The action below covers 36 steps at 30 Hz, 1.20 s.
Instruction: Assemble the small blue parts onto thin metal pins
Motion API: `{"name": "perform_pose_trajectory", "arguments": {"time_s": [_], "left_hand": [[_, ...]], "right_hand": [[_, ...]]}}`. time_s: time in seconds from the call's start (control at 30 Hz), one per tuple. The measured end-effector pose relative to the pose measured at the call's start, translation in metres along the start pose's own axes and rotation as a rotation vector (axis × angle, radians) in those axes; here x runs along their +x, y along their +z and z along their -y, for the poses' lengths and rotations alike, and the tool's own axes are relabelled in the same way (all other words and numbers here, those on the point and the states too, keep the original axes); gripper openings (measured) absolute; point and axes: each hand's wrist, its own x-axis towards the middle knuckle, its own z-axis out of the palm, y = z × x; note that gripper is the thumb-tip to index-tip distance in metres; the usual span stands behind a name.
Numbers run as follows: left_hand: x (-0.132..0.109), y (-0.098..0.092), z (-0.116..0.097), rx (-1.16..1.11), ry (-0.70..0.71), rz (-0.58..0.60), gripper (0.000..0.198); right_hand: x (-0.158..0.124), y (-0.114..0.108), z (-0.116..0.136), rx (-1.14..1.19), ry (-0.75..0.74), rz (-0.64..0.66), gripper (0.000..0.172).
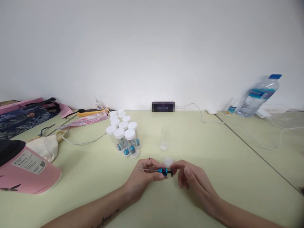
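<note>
My left hand (148, 172) pinches a small blue-and-black piece with a thin wire (163, 171) between thumb and fingers. The wire runs back over my palm in a narrow loop, and the piece's black disc end points right. My right hand (193, 177) is beside that end, index finger stretched towards the disc and the other fingers loosely bent. Whether the fingertip touches the disc I cannot tell. Just beyond my hands lies a white cap (168, 161), with an uncapped clear tube (163, 139) behind it. Left of these stand several white-capped clear tubes (123, 139), some with blue pieces inside.
A pink cup (30, 171) with a black lid is at the left edge, by a cream cloth pouch (45, 145). Pink packets (87, 119) lie behind. A dark display (163, 106) stands against the wall. To the right are a water bottle (258, 95) and a white cable (201, 117).
</note>
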Motion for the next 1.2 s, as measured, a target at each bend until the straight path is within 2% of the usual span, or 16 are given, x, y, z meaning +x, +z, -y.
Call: {"name": "perform_pose_trajectory", "arguments": {"time_s": [0.1,0.2,0.37,0.47,0.57,0.73,0.93,1.1,1.2], "left_hand": [[0.0001,-0.0005,0.0018,0.035,-0.003,-0.007,0.021],[-0.0008,-0.0006,0.0032,0.080,-0.032,0.035,0.022],[-0.0007,-0.0003,0.0032,0.056,-0.014,0.036,0.021],[-0.0002,-0.0005,0.0026,0.053,-0.001,0.040,0.020],[-0.0006,-0.0004,0.0027,0.064,-0.008,0.062,0.020],[-0.0018,-0.0001,0.0034,0.059,-0.014,0.086,0.021],[-0.0009,-0.0015,0.0033,0.071,0.010,0.029,0.021],[-0.0009,-0.0021,0.0034,0.081,0.012,0.037,0.020],[-0.0013,-0.0013,0.0022,0.053,0.013,0.022,0.019]], "right_hand": [[0.0013,0.0010,-0.0004,-0.028,0.075,0.052,0.048],[0.0026,0.0015,-0.0015,-0.097,0.074,0.132,0.046],[0.0016,0.0026,-0.0036,-0.163,0.068,0.106,0.018],[-0.0002,0.0033,-0.0036,-0.188,0.043,0.100,0.012],[-0.0007,0.0030,-0.0033,-0.200,0.034,0.129,0.017],[-0.0003,0.0020,-0.0051,-0.153,0.003,0.198,0.045],[-0.0020,0.0010,-0.0018,-0.042,0.009,0.087,0.037],[-0.0008,0.0012,0.0008,-0.056,-0.013,0.131,0.045],[-0.0004,0.0013,0.0001,-0.020,0.012,0.105,0.041]]}}
